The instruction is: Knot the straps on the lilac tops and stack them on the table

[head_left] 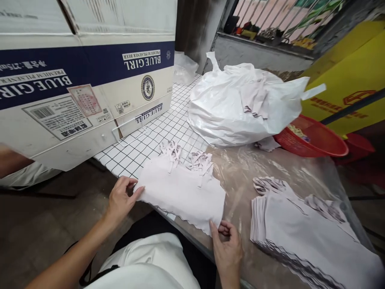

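Observation:
A pale pink camisole top [180, 188] with thin gathered straps lies flat across the table's near edge, its wavy hem toward me. My left hand [122, 198] pinches its left side edge between thumb and fingers. At the lower right corner, my right hand [227, 243] grips the fabric, thumb on top and fingers partly underneath. To the right of that hand is a neat stack of similar camisole tops [306, 233], straps pointing away from me. Whether one or more layers lie between my hands, I cannot tell.
A large beer carton [90, 80] stands at the left, with another person's arm [12, 160] beside it. Behind the top sits a bulging white plastic bag [240, 104] with a garment on it. A red basket [315, 140] is at the right. Clear plastic sheet [240, 172] covers part of the grid-patterned tabletop [132, 156].

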A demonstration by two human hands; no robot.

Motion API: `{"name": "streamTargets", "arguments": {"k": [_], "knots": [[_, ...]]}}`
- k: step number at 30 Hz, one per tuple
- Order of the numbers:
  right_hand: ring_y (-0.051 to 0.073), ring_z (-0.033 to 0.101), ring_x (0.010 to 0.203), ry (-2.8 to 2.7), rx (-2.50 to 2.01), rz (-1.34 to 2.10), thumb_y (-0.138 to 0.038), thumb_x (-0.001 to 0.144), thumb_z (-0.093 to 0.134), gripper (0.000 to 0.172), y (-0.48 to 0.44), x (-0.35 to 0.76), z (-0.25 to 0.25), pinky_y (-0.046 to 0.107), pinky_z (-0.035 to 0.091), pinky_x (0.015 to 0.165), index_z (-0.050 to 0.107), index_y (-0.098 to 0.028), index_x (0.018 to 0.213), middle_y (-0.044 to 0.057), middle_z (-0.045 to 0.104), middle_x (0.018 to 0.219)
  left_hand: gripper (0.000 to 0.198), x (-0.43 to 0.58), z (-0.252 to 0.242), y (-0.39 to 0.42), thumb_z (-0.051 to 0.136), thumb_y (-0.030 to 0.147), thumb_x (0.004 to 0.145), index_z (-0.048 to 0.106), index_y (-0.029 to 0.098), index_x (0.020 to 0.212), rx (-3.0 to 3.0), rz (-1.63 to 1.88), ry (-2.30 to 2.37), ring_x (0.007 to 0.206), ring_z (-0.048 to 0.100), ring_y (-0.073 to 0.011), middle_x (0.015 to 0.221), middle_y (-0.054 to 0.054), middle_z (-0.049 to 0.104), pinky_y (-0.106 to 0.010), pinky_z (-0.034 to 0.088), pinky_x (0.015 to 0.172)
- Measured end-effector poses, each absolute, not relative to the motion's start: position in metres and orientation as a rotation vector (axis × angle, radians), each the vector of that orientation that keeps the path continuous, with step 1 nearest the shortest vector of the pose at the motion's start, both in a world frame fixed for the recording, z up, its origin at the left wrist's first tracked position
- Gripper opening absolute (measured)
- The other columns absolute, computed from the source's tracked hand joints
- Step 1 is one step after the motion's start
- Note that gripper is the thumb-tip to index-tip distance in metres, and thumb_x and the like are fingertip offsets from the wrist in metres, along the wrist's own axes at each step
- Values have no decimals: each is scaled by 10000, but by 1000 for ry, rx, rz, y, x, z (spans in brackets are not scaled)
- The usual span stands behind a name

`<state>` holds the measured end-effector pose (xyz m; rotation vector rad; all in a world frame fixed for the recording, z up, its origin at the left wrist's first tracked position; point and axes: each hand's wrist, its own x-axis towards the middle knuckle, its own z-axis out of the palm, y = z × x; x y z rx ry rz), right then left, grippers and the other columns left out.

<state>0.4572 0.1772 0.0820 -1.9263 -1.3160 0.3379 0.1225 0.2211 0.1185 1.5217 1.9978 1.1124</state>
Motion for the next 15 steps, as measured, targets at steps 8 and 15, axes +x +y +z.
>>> {"name": "streamTargets", "arguments": {"k": [8,15], "knots": [[194,541,742,-1352,-1798,367,-535,860,603,360,174,442,95,326,426,728,561,-220,691,20,592,713,541,118,107,235,668,623,654,658,185,971,1349,998,2003,778,600,-214,903,-50,610,-361,540,757],[100,414,584,-1004,-1547,996,-546,900,560,356,157,437,128,233,380,552,446,-222,806,-51,460,681,683,106,98,225,634,744,638,549,203,1047,1355,694,2168,793,674,-269,875,-43,653,-411,569,713]]}}
